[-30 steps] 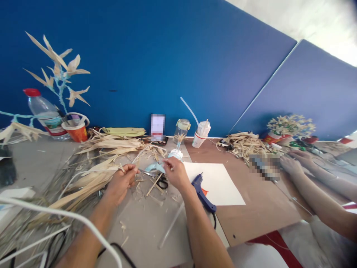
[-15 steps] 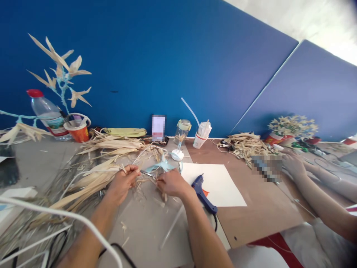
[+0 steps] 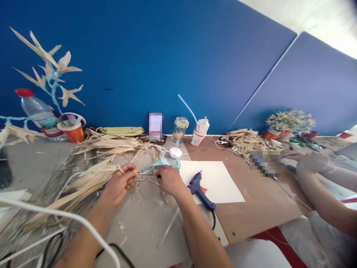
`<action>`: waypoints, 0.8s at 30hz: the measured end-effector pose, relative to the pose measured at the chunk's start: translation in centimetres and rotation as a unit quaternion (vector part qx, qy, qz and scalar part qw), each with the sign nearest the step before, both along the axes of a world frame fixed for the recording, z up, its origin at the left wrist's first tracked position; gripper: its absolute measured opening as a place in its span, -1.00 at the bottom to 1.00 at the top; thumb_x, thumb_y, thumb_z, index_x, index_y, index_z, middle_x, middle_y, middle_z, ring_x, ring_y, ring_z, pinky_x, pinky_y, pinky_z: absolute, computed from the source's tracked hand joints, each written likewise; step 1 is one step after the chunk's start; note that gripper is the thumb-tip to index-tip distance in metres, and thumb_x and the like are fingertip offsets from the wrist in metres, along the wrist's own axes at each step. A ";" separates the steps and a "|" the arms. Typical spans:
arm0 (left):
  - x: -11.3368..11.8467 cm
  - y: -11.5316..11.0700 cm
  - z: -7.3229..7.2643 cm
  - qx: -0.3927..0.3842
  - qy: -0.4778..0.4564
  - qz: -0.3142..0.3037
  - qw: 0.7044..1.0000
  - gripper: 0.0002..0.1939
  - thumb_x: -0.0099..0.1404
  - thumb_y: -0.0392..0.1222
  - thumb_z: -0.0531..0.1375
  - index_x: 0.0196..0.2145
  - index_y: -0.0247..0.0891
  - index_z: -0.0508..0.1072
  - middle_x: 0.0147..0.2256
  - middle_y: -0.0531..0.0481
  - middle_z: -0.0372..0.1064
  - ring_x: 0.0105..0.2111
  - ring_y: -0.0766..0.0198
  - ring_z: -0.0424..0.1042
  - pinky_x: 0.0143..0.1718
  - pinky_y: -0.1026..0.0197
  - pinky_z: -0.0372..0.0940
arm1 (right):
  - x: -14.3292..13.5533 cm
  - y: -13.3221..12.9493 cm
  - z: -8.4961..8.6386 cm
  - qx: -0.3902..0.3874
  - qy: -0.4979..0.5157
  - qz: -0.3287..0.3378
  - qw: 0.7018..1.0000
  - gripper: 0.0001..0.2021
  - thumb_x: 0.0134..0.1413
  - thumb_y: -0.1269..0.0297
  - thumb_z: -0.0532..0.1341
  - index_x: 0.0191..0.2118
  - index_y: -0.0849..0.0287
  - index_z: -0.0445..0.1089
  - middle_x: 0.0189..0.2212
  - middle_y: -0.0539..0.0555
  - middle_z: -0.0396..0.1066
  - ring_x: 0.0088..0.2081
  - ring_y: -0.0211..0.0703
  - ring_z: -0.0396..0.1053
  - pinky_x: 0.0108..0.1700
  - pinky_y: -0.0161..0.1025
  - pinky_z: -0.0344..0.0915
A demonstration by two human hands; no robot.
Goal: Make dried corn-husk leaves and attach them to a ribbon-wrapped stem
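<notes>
My left hand is closed in a pinch on a thin pale strand. A hand's width to its right, my right hand is wrapped around what looks like a pair of scissors, its narrow blade pointing at my left fingertips. Most of the handle is hidden by my fingers. Light blue ribbon lies in loops just behind my right hand. Beyond it stands a small husk flower on a blue stem in a round white base. Dry corn husks spread left of my left hand.
A blue glue gun rests partly on white paper. Behind are a lidded jar, paper cups, a phone and a tilted bottle. A white cable arches at front left. A co-worker's arms are at right.
The view has shifted slightly. The blue ribbon now curls up in a loop behind my right hand, and the blade looks narrower. The co-worker's hands have moved.
</notes>
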State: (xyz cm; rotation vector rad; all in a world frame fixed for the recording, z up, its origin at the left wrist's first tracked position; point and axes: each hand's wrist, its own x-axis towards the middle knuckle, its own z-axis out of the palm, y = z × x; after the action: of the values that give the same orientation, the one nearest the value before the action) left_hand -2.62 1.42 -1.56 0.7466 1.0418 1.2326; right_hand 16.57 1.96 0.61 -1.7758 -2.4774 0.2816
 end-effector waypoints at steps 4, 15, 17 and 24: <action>-0.3 0.1 -0.1 -0.010 -0.022 -0.009 1.000 -0.69 -0.06 -0.26 0.33 -0.35 -0.26 0.33 -0.63 0.14 0.31 -0.75 0.56 -0.04 -0.69 0.44 -0.09 | 0.5 0.3 -0.2 0.012 -0.017 -0.004 1.000 -0.70 0.01 0.45 0.12 -0.13 0.20 0.46 -0.13 0.21 0.44 -0.09 0.03 0.35 -0.13 -0.16 0.18; -0.3 0.1 0.3 -0.020 -0.054 0.007 0.998 -0.72 -0.08 -0.32 0.32 -0.38 -0.29 0.35 -0.66 0.15 0.30 -0.76 0.58 -0.05 -0.70 0.46 -0.08 | 1.0 0.4 -0.1 -0.017 -0.026 0.005 0.999 -0.67 0.04 0.45 0.09 -0.07 0.18 0.43 -0.19 0.19 0.48 -0.11 0.02 0.37 -0.09 -0.11 0.08; -0.3 0.1 0.3 -0.022 -0.057 0.004 0.998 -0.73 -0.07 -0.33 0.31 -0.37 -0.29 0.35 -0.65 0.15 0.31 -0.75 0.58 -0.04 -0.70 0.46 -0.07 | 1.0 0.3 -0.1 -0.012 -0.040 0.007 0.999 -0.66 0.00 0.48 0.10 -0.09 0.17 0.43 -0.20 0.19 0.48 -0.10 0.04 0.36 -0.10 -0.09 0.07; -0.4 0.0 0.2 -0.019 -0.064 0.001 0.998 -0.74 -0.06 -0.34 0.31 -0.36 -0.28 0.36 -0.65 0.15 0.31 -0.76 0.57 -0.04 -0.70 0.45 -0.06 | 0.9 0.4 -0.2 -0.003 -0.004 0.019 1.000 -0.64 -0.05 0.49 0.14 -0.08 0.17 0.42 -0.17 0.20 0.46 -0.07 0.05 0.30 -0.07 -0.08 0.06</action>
State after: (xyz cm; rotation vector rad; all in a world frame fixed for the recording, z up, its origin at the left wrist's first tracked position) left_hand -3.07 1.46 -1.37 0.6291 0.9582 1.2435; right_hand 17.43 2.34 0.40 -1.7367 -2.5206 0.2861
